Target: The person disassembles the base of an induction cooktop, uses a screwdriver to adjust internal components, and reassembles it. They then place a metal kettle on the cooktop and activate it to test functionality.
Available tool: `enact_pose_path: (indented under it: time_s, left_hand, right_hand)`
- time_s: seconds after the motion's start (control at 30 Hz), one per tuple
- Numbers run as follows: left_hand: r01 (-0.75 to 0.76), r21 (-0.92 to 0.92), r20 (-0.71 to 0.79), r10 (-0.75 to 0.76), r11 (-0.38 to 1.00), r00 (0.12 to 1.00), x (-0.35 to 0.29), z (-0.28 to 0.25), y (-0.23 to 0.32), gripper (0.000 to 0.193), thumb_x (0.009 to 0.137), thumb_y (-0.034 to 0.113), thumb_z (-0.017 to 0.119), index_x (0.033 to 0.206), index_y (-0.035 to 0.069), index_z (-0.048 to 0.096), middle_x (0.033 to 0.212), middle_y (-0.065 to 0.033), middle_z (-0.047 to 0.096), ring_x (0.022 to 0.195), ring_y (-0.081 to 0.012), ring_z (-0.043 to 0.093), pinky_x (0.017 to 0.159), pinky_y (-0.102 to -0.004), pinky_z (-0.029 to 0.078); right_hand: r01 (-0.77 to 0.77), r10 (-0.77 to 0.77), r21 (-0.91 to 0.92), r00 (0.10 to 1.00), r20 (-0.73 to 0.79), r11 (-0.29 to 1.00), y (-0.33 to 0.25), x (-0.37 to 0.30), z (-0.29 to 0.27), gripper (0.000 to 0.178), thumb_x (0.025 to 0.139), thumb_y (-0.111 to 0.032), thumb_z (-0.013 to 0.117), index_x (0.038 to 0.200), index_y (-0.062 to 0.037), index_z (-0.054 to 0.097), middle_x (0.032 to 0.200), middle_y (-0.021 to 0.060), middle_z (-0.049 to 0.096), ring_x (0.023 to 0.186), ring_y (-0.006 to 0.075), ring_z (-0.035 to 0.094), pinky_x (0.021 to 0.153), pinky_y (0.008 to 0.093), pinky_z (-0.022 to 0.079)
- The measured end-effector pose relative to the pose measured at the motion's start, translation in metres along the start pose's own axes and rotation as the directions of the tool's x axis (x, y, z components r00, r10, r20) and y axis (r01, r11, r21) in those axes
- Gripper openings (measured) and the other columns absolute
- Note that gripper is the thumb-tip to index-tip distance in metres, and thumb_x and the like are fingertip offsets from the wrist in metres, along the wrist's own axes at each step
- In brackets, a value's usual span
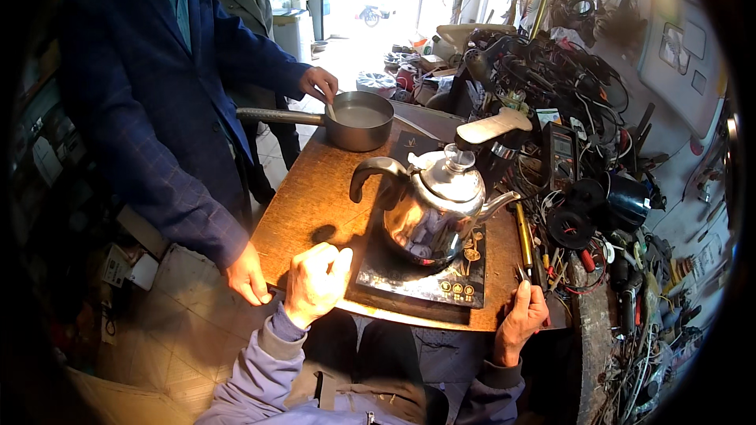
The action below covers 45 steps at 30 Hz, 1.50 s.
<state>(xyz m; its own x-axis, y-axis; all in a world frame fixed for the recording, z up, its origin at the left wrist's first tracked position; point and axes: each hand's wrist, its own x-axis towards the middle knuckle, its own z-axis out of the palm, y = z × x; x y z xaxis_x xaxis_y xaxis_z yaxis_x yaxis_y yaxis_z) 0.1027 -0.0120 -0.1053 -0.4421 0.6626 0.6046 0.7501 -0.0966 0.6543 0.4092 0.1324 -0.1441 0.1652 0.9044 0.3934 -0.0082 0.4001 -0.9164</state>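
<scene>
A shiny steel kettle (pixel 437 216) with a dark handle and a clear knob stands on a black induction cooktop (pixel 421 287), its spout turned to the right. My left hand (pixel 317 282) is closed in a loose fist at the table's front edge, left of the cooktop, with nothing visible in it. Right of the cooktop, my right hand (pixel 521 319) is closed by the table edge. Its fingers pinch a small thin piece with a pale tip, too small to name. Just beyond it lies a yellow rod-shaped tool (pixel 524 234).
Another person in a blue jacket (pixel 150 94) stands at left, one hand holding a pale stick in a grey saucepan (pixel 360 130), the other at the wooden table (pixel 295 216). Cables, tools and a multimeter (pixel 561 149) crowd the right side. Another person stands behind.
</scene>
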Motion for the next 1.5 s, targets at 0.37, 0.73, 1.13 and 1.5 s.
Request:
enact_pose_path:
  time_s: [0.37,0.73,1.13,1.5]
  left_hand:
    - [-0.035,0.002,-0.017,0.035,0.999,0.999,-0.001,0.0,-0.003,0.031,0.094,0.007,0.07,0.071,-0.001,0.051,0.064,-0.0172,0.05,0.057,-0.0388,0.053,0.053,-0.0441,0.041]
    - [-0.036,0.016,-0.029,0.036,0.999,0.999,0.0,0.001,-0.001,0.031,0.094,0.005,0.069,0.07,-0.001,0.051,0.064,-0.0171,0.05,0.056,-0.039,0.052,0.053,-0.0442,0.04]
    - [-0.005,0.002,-0.028,0.005,1.0,1.0,-0.002,0.004,-0.006,0.031,0.094,0.006,0.069,0.07,0.0,0.051,0.064,-0.0176,0.05,0.056,-0.0395,0.051,0.053,-0.0442,0.04]
    - [-0.015,0.0,-0.024,0.015,1.0,1.0,0.0,0.0,0.0,0.032,0.095,0.009,0.07,0.07,0.001,0.052,0.064,-0.0164,0.048,0.056,-0.0378,0.052,0.052,-0.044,0.04]
  right_hand:
    - [0.028,-0.028,0.009,0.999,0.019,1.0,0.005,0.001,-0.001,0.035,0.108,-0.022,0.06,0.076,-0.0107,0.051,0.064,-0.008,0.044,0.053,0.0005,0.035,0.048,0.0195,0.027]
    - [0.021,-0.021,0.009,1.0,0.015,1.0,0.002,-0.001,-0.001,0.036,0.108,-0.023,0.06,0.076,-0.0107,0.051,0.063,-0.0077,0.044,0.052,0.0009,0.036,0.048,0.0199,0.027]
    - [0.087,-0.087,-0.066,0.996,0.011,0.994,0.021,0.004,-0.009,0.037,0.109,-0.023,0.06,0.075,-0.0116,0.049,0.063,-0.0072,0.046,0.052,0.0013,0.036,0.048,0.0204,0.028]
    - [-0.066,0.066,-0.009,0.998,-0.008,0.998,-0.002,-0.001,0.001,0.036,0.108,-0.022,0.06,0.075,-0.0092,0.052,0.062,-0.0056,0.048,0.054,0.0028,0.04,0.049,0.0215,0.029]
